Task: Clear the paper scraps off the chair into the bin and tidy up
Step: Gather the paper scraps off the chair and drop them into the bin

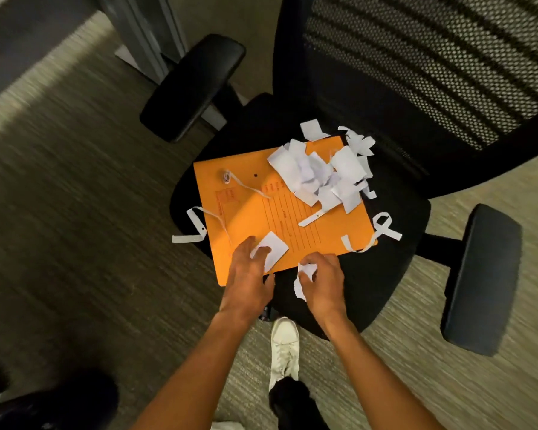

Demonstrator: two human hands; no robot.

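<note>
A black office chair [395, 268] carries an orange envelope [255, 212] on its seat. A heap of white paper scraps [320, 172] lies on the envelope's far right corner, and loose strips lie around its edges [193, 234] [385, 228]. My left hand [249, 271] rests on the envelope's near edge, fingers on a white paper piece [275, 248]. Just to its right, my right hand [323, 277] is closed around crumpled white scraps [306, 273] at the seat's front. No bin is in view.
The chair's mesh back [432, 72] rises at the far right, with armrests to the left [193, 85] and right [482, 277]. My white shoe [284, 346] stands on the carpet below the seat. A dark object [53, 405] sits at the bottom left.
</note>
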